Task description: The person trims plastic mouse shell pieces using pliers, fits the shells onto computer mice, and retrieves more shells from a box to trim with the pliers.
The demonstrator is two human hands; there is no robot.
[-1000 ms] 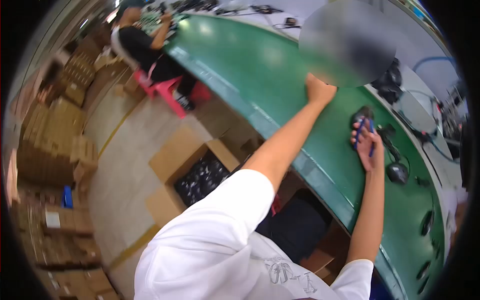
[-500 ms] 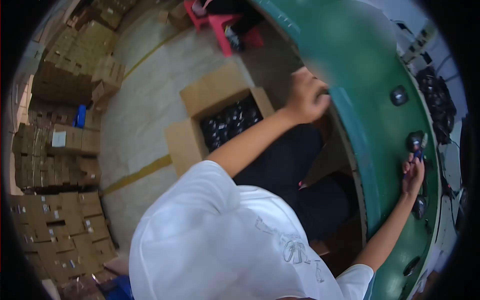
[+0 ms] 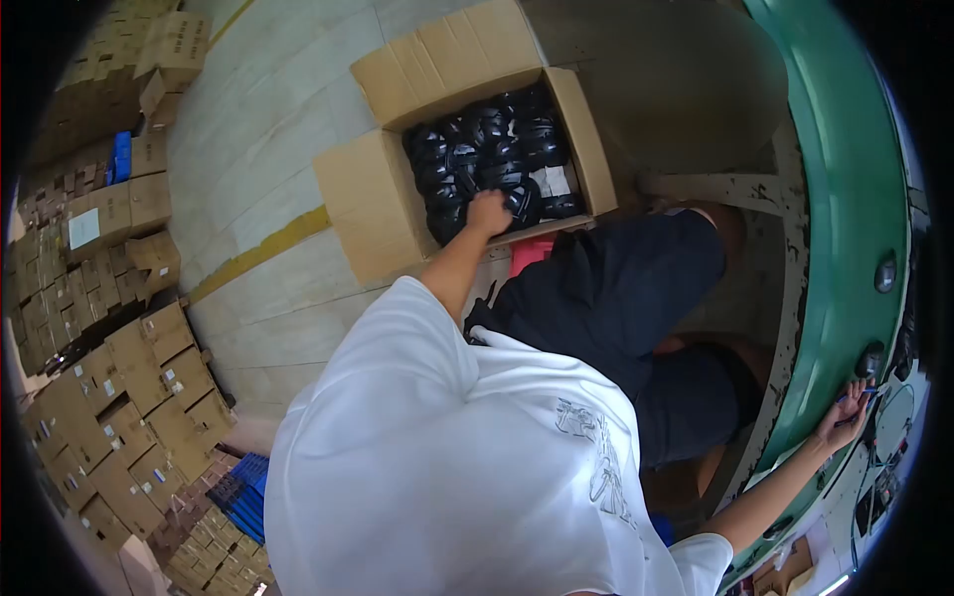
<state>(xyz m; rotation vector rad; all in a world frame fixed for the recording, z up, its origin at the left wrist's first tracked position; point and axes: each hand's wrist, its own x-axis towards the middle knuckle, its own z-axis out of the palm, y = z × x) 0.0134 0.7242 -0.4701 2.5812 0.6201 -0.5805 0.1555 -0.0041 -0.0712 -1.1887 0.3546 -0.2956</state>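
Observation:
My left hand point(image 3: 487, 213) is down inside an open cardboard box point(image 3: 373, 199) on the floor, its fingers closed on one of several black items in shiny plastic point(image 3: 487, 125). Its fingertips are partly hidden among them. Over the green table point(image 3: 855, 209), at the far right, my right hand point(image 3: 848, 413) is closed round a blue-handled tool point(image 3: 871, 390). Just above that hand a rounded black item point(image 3: 871, 359) lies on the table, and another one point(image 3: 884, 274) rests farther up.
Stacked cartons point(image 3: 129, 417) line the left side, with blue crates point(image 3: 241, 497) near the bottom. A table leg point(image 3: 792, 228) stands right of my knees. Part of a red stool point(image 3: 532, 254) shows beside the box. Cables point(image 3: 894, 422) lie at the right edge.
My left hand has moved from above the table down into the box. The view has turned down and left, and the other person has gone out of view. The right hand still holds the tool.

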